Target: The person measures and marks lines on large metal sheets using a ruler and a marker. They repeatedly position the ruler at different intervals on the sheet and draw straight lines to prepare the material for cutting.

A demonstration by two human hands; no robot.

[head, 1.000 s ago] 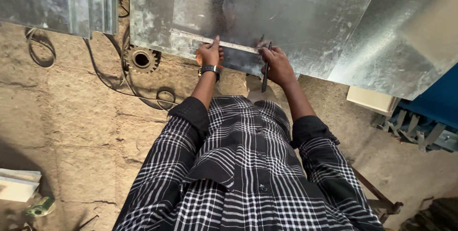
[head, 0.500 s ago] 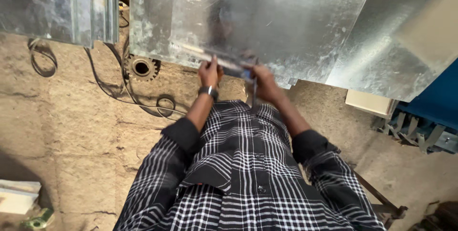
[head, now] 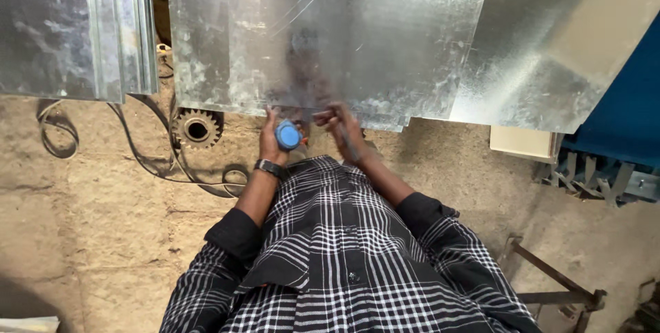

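Note:
A large galvanized metal sheet (head: 330, 37) lies flat in front of me, its near edge just above my hands. At that edge my left hand (head: 271, 146), with a wristwatch on the wrist, holds a round blue tape measure case (head: 288, 135). My right hand (head: 342, 125) is close beside it on the right, fingers curled around a thin dark marking tool (head: 347, 146). It rests against the sheet's near edge. The two hands are almost touching. My checked black and white shirt fills the lower part of the view.
More galvanized sheets lie to the left (head: 69, 30) and right (head: 564, 44). A toothed gear (head: 197, 128) and a dark cable (head: 137, 157) sit on the dusty floor at the left. A cream box (head: 526, 144), blue machinery (head: 625, 120) and a rusty metal frame (head: 557, 285) stand on the right.
The tape that lay stretched along the sheet's edge between my hands is gone. Both hands have pulled together toward me, and the blue case now shows in my left hand.

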